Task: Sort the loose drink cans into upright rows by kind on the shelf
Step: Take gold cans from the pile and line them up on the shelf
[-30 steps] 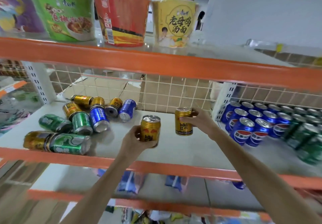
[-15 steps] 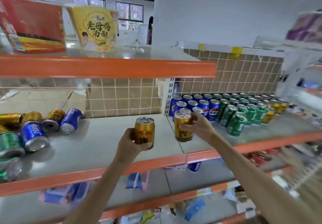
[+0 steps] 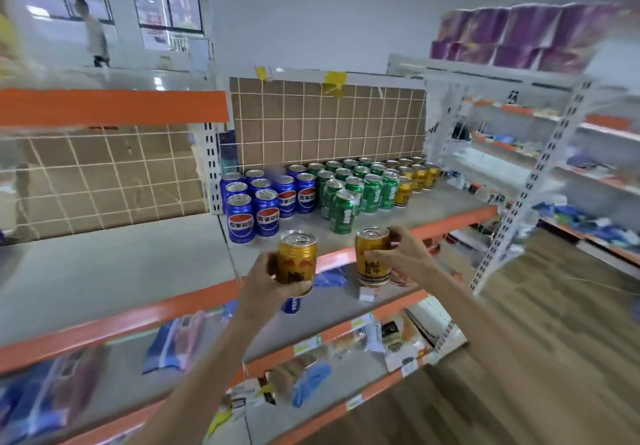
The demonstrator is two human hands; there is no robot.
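You are carrying two upright gold cans in front of the shelf (image 3: pixel 433 211), left hand (image 3: pixel 266 280) wrapping one gold can (image 3: pixel 297 259), right hand (image 3: pixel 403 257) pinching the other gold can (image 3: pixel 372 256); both look rigid, smooth, probably slippery, so keep gripping mid-wall.

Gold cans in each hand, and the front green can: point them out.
Left-hand gold can (image 3: pixel 298 259), head view, label front.
Right-hand gold can (image 3: pixel 371 257), head view, label front.
Front green can (image 3: pixel 342 212), head view, side wall.
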